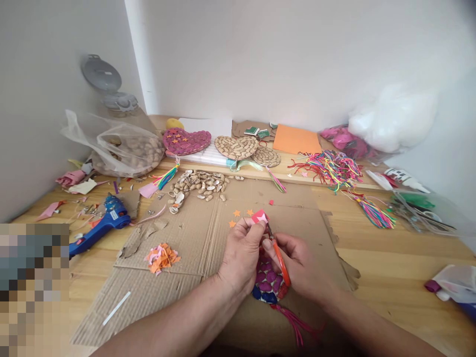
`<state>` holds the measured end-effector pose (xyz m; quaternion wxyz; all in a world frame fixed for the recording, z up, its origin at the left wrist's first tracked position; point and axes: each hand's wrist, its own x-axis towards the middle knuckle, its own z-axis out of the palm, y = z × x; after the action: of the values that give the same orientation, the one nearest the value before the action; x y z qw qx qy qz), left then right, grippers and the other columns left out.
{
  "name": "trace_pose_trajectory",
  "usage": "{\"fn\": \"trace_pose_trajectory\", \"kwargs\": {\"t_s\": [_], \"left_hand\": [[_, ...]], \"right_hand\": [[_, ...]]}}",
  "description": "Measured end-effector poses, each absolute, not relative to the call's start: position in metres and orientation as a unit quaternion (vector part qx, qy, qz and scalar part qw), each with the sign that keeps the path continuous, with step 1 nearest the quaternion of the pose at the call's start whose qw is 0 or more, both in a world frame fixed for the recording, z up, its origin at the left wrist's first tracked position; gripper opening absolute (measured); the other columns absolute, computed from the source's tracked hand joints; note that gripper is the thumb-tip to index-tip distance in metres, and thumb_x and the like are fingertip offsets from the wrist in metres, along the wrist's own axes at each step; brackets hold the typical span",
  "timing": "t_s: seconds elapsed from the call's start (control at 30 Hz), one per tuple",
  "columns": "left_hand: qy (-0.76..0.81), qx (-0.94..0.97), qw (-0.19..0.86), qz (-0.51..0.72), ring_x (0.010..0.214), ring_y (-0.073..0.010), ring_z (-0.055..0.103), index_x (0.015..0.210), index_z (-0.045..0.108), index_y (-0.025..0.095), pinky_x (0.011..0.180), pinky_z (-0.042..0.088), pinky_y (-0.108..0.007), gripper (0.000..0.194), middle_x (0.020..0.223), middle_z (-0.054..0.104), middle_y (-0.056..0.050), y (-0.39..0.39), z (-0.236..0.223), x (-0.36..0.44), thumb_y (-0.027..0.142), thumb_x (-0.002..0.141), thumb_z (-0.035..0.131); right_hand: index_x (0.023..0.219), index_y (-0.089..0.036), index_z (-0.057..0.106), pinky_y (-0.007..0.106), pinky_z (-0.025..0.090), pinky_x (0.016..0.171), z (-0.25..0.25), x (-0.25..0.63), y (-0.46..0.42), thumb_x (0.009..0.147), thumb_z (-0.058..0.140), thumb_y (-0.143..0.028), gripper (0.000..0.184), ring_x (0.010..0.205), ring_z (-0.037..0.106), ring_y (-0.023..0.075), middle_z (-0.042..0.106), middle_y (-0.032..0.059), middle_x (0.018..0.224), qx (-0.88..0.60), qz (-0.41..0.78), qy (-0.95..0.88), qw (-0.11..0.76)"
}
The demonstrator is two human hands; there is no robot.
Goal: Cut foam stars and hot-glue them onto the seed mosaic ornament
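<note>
My left hand point(243, 250) pinches a small red-pink piece of paper point(256, 216) with a pale pink star point(262, 218) against it. My right hand point(303, 265) grips scissors point(281, 263) by their orange handles, the blades at the paper's lower edge. Beneath both hands lies a craft piece of painted peanut shells point(266, 285) in purple, blue and red, partly hidden, with a pink tassel point(295, 322) trailing off its near end. Just beyond my left hand are several small orange stars point(236, 213) on the cardboard point(189, 233).
At left are a blue glue gun point(107, 220), paper scraps point(162, 258) and a bag of peanuts point(130, 151). Shells point(201, 183) lie mid-table. Behind stand a purple heart point(188, 142), a plain peanut heart point(236, 147) and orange paper point(296, 139). Colourful threads point(330, 168) sit at right.
</note>
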<state>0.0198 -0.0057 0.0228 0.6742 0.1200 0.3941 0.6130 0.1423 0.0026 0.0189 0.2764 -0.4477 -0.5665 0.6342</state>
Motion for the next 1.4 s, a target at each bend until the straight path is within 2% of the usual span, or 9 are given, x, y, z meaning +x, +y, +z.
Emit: {"fn": "trace_pose_trajectory", "kwargs": {"t_s": [0.37, 1.17, 1.4], "left_hand": [[0.398, 0.121, 0.659, 0.626, 0.049, -0.0066, 0.045, 0.072, 0.048, 0.019, 0.049, 0.037, -0.02, 0.029, 0.056, 0.051, 0.006, -0.0051, 0.0218, 0.0207, 0.03, 0.073, 0.075], [0.407, 0.13, 0.653, 0.625, 0.044, -0.0069, 0.045, 0.073, 0.047, 0.02, 0.044, 0.037, -0.02, 0.025, 0.053, 0.052, 0.007, -0.0062, 0.0216, 0.0216, 0.028, 0.074, 0.071], [0.416, 0.129, 0.645, 0.628, 0.048, -0.0073, 0.047, 0.074, 0.049, 0.019, 0.048, 0.039, -0.02, 0.025, 0.057, 0.054, 0.006, -0.0065, 0.0222, 0.0218, 0.03, 0.074, 0.072]], "right_hand": [[0.067, -0.019, 0.049, 0.024, 0.027, 0.047, 0.0225, 0.1404, 0.0022, 0.083, 0.068, -0.051, 0.041, 0.053, 0.033, 0.0097, 0.042, -0.0044, 0.058, -0.453, 0.625, -0.573, 0.274], [0.068, -0.019, 0.05, 0.024, 0.027, 0.047, 0.0201, 0.1403, 0.0014, 0.085, 0.067, -0.045, 0.036, 0.053, 0.032, 0.0099, 0.041, -0.0047, 0.059, -0.464, 0.607, -0.586, 0.269], [0.07, -0.019, 0.051, 0.024, 0.026, 0.047, 0.0191, 0.1424, 0.0009, 0.088, 0.064, -0.04, 0.032, 0.055, 0.032, 0.0099, 0.04, -0.0045, 0.061, -0.45, 0.606, -0.596, 0.275]]}}
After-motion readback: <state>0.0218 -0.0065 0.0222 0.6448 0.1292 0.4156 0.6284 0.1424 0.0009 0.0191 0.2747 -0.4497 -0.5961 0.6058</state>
